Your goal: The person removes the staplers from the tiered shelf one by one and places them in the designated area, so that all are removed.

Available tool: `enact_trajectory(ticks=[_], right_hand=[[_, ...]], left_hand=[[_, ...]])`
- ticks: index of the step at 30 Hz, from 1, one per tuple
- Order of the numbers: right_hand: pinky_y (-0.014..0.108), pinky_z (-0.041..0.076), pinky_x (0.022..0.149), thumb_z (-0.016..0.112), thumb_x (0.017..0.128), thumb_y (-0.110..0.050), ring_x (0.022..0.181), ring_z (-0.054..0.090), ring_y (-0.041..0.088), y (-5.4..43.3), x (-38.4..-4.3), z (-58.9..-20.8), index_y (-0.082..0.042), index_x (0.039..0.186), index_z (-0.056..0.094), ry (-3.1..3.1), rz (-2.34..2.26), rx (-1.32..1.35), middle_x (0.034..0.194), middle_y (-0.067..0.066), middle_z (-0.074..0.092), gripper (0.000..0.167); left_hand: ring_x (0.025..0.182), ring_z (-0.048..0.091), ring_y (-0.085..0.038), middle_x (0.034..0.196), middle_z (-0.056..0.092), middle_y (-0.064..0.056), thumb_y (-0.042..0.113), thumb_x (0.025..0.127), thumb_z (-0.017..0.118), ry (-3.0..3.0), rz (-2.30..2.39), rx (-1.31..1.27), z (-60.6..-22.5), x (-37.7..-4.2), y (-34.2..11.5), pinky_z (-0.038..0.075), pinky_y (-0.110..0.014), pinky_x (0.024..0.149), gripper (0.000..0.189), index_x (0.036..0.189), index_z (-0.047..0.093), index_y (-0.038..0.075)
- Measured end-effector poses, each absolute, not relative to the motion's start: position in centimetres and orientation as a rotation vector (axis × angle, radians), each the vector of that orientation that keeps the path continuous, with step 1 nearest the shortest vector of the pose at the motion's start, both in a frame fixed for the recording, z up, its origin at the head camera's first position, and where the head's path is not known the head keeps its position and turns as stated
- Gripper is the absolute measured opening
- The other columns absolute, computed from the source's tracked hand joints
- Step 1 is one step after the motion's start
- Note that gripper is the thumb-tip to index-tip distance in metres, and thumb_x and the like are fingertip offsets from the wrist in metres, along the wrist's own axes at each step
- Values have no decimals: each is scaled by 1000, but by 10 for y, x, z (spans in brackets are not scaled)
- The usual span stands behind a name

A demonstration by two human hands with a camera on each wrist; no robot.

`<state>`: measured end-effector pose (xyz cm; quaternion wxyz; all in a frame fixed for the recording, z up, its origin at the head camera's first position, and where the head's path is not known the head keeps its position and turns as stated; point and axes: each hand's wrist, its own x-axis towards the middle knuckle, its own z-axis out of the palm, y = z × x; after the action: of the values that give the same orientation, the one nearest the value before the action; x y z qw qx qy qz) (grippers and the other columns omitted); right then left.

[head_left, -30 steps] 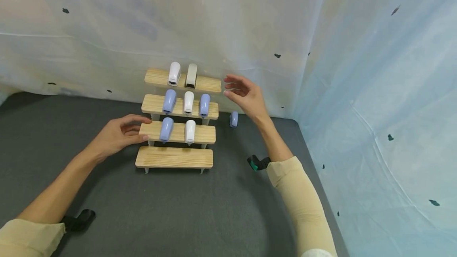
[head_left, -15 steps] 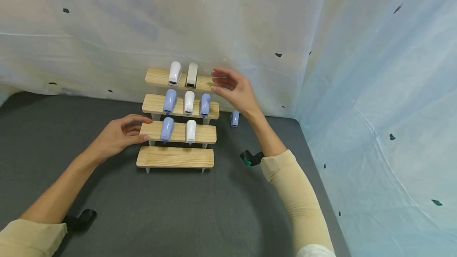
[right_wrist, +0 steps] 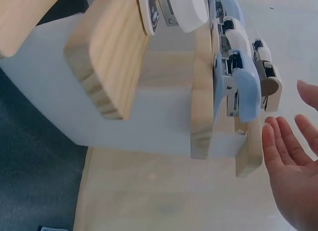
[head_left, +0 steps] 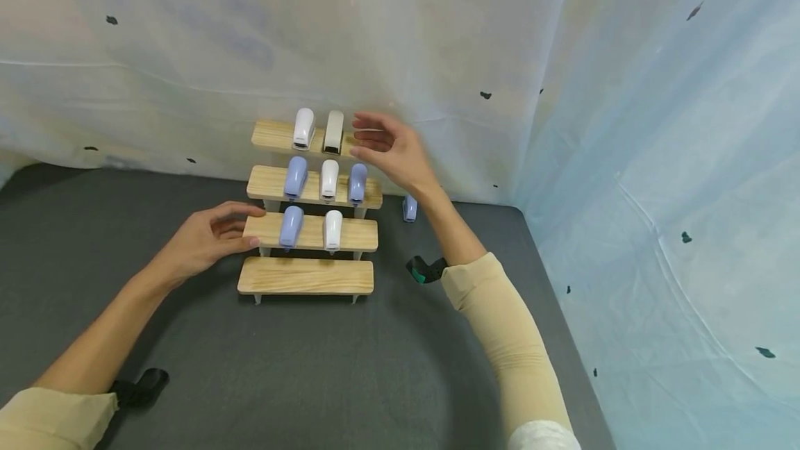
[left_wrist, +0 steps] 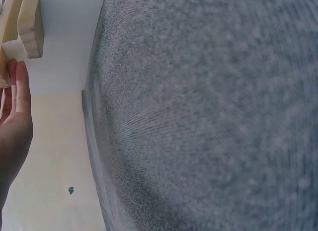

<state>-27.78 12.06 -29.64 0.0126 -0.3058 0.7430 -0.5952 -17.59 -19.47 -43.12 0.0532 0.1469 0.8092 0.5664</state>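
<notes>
A four-tier wooden display rack (head_left: 305,276) holds several small staplers. In the head view, my left hand (head_left: 203,238) grips the left end of its second-lowest shelf, thumb in front and fingers behind. My right hand (head_left: 396,155) is at the right end of the top shelf, fingers loosely curved and holding nothing. Just left of its fingertips stands a beige stapler (head_left: 333,132), beside a white stapler (head_left: 304,128). Below are a blue stapler (head_left: 357,183) and others in blue and white. The right wrist view has the right hand (right_wrist: 293,156) apart from the beige stapler (right_wrist: 271,87).
One blue stapler (head_left: 409,208) sits on the dark cloth-covered table (head_left: 300,373), right of the rack. Pale fabric (head_left: 400,40) hangs close behind the rack, and a bluish sheet (head_left: 656,228) hangs at the right. The lowest shelf bears no stapler.
My right hand has moved left, from beyond the top shelf's right end to beside the beige stapler. The left hand has stayed on the rack; the staplers stand where they were.
</notes>
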Motion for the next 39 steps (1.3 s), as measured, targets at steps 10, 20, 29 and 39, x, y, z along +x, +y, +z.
enact_trajectory(ticks=[10, 20, 29, 39], right_hand=[[29, 50, 99, 76, 86, -3, 117, 62, 28, 111, -293, -308, 0, 141, 52, 2402, -1784, -888, 131, 16, 60, 59], [46, 43, 108, 74, 87, -1, 126, 52, 42, 105, -285, -292, 4, 147, 42, 2407, -1648, -878, 139, 27, 51, 68], [35, 48, 101, 80, 85, -13, 118, 58, 28, 99, -303, -307, -7, 148, 45, 2527, -1505, -907, 133, 15, 57, 73], [27, 49, 96, 82, 84, -16, 112, 60, 21, 94, -301, -306, -7, 147, 46, 2621, -1420, -931, 129, 13, 60, 73]], left_hand=[[106, 60, 0, 139, 52, -9, 22, 94, 73, 2476, 1710, 477, -435, -175, -195, 55, -19, 79, 50, 138, 55, 9], [107, 60, 0, 139, 52, -11, 21, 93, 73, 2470, 1718, 481, -436, -177, -195, 55, -20, 79, 50, 138, 55, 9], [107, 59, 3, 141, 51, -14, 22, 93, 73, 2480, 1698, 470, -440, -178, -198, 54, -19, 79, 52, 139, 54, 10], [107, 60, 3, 141, 50, -16, 21, 92, 74, 2466, 1724, 457, -440, -179, -198, 54, -18, 79, 53, 140, 53, 8]])
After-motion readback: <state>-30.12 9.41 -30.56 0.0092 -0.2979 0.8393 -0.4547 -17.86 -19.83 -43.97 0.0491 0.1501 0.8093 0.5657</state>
